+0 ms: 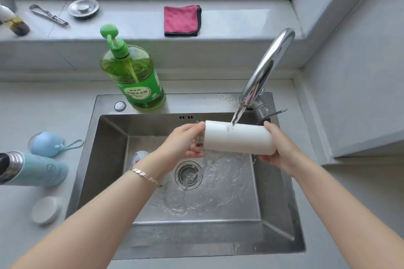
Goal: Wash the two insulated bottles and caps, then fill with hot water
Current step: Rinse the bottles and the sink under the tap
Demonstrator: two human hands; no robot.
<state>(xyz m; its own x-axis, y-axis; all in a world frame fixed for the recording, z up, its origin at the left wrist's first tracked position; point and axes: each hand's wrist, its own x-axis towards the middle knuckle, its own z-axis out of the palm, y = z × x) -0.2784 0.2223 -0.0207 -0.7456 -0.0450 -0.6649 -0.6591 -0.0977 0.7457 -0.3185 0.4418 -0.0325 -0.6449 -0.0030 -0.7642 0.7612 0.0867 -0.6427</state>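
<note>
A white insulated bottle (238, 138) lies sideways over the steel sink (273, 214), under the running tap (265, 70). Water strikes its upper side. My left hand (185, 141) grips its mouth end and my right hand (277, 147) cups its base. A light blue bottle (37, 170) lies uncapped on the counter at the left. Its blue cap (47, 144) with a loop strap sits just behind it. A white cap (46, 209) rests on the counter in front of it.
A green dish soap pump bottle (133, 76) stands on the sink's back rim. A white object (140, 156) lies in the basin near the drain (188, 174). On the windowsill sit a pink cloth (181, 20), a metal strainer lid (83, 8) and a metal tool (49, 15).
</note>
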